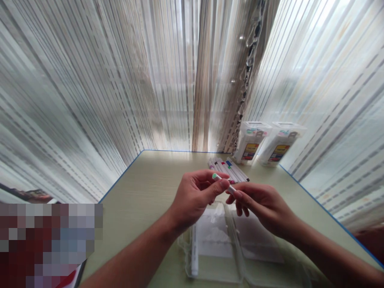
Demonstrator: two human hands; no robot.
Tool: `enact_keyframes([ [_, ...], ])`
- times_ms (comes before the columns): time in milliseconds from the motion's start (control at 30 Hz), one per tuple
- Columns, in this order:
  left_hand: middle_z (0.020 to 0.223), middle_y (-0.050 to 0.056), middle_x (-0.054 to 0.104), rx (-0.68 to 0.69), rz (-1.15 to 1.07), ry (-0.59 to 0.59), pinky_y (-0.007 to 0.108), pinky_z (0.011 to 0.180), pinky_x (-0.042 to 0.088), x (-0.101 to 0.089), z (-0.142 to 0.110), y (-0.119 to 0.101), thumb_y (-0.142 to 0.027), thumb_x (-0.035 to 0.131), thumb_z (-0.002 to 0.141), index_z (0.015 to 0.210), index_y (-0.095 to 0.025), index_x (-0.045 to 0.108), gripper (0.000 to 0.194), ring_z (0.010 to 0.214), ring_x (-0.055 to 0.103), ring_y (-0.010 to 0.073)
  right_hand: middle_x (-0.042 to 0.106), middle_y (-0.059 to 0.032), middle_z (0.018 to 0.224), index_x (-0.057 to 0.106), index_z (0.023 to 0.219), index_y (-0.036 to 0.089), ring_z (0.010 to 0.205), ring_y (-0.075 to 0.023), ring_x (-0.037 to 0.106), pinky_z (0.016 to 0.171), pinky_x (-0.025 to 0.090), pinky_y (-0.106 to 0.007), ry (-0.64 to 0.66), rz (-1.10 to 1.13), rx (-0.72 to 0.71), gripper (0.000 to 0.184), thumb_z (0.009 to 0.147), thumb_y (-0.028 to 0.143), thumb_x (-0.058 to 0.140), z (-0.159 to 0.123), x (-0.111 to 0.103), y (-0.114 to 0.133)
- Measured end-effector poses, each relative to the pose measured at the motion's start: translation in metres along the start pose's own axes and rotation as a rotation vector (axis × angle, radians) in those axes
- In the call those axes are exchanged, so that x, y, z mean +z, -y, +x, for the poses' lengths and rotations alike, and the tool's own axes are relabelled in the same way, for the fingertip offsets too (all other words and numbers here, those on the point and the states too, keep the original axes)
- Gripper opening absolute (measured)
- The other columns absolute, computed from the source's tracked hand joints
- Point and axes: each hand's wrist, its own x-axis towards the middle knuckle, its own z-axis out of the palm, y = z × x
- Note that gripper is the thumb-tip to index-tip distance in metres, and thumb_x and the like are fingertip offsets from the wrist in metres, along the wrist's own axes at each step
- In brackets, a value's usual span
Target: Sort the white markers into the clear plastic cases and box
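Both of my hands hold one white marker (223, 182) with a green cap end above the table. My left hand (196, 196) pinches the green-capped end between thumb and fingers. My right hand (261, 204) pinches the other end. Below them lies an open clear plastic case (216, 272) with one white marker (194, 250) in its left half. Beyond the hands a row of several white markers (229, 168) with coloured caps lies on the table.
The pale green table (144, 188) has a blue edge and striped curtains close behind it. Two clear lidded boxes (250, 142) (280, 143) stand at the far right corner. A pixelated patch covers the lower left.
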Motion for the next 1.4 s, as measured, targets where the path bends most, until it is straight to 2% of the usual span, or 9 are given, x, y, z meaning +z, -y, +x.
enact_keyframes([
  [233, 0.056, -0.002, 0.052, -0.022, 0.010, -0.006, 0.022, 0.049, 0.028, 0.004, 0.000, -0.001, -0.045, 0.079, 0.079, 0.100, -0.010, 0.079, 0.040, 0.049, 0.041, 0.0055, 0.071, -0.0056, 0.074, 0.075, 0.089, 0.017, 0.058, -0.0134, 0.063, 0.053, 0.049, -0.023, -0.048, -0.006, 0.028, 0.026, 0.088, 0.043, 0.072, -0.001, 0.000, -0.003],
  [567, 0.059, 0.000, 0.055, -0.040, -0.099, 0.035, 0.022, 0.050, 0.033, 0.001, 0.000, 0.001, -0.045, 0.064, 0.092, 0.100, -0.013, 0.080, 0.037, 0.049, 0.044, 0.0051, 0.070, -0.0048, 0.071, 0.074, 0.086, 0.017, 0.057, -0.0137, 0.062, 0.052, 0.050, -0.023, -0.085, -0.005, 0.049, 0.027, 0.084, 0.043, 0.076, 0.001, 0.003, 0.001],
  [833, 0.066, 0.002, 0.058, -0.129, -0.257, 0.106, 0.021, 0.050, 0.035, 0.001, -0.002, -0.005, -0.041, 0.063, 0.092, 0.101, -0.014, 0.080, 0.033, 0.052, 0.047, 0.0054, 0.068, -0.0035, 0.068, 0.073, 0.087, 0.017, 0.056, -0.0124, 0.061, 0.050, 0.049, -0.021, -0.142, -0.013, 0.024, 0.025, 0.084, 0.042, 0.077, -0.002, 0.004, 0.003],
  [1033, 0.070, 0.002, 0.059, -0.154, -0.296, 0.197, 0.021, 0.053, 0.038, 0.000, -0.004, -0.011, -0.032, 0.066, 0.090, 0.106, -0.015, 0.078, 0.027, 0.054, 0.049, 0.0064, 0.072, -0.0054, 0.072, 0.073, 0.090, 0.017, 0.060, -0.0151, 0.065, 0.052, 0.052, -0.023, -0.172, -0.102, -0.054, 0.024, 0.085, 0.041, 0.076, -0.003, 0.003, 0.004],
  [1167, 0.066, 0.001, 0.059, -0.134, -0.287, 0.248, 0.020, 0.054, 0.038, 0.000, -0.004, -0.011, -0.031, 0.067, 0.088, 0.098, -0.016, 0.080, 0.022, 0.055, 0.050, 0.0071, 0.074, -0.0044, 0.076, 0.072, 0.091, 0.019, 0.065, -0.0161, 0.068, 0.058, 0.055, -0.025, -0.152, -0.233, -0.156, 0.018, 0.089, 0.036, 0.071, -0.003, 0.003, 0.004],
  [1400, 0.062, -0.001, 0.054, -0.143, -0.279, 0.316, 0.020, 0.056, 0.038, 0.000, -0.006, -0.010, -0.031, 0.070, 0.087, 0.087, -0.018, 0.080, 0.016, 0.056, 0.049, 0.0066, 0.074, 0.0002, 0.073, 0.074, 0.092, 0.021, 0.057, -0.0115, 0.065, 0.053, 0.050, -0.022, -0.209, -0.507, -0.350, 0.008, 0.089, 0.027, 0.072, -0.006, 0.003, 0.001],
])
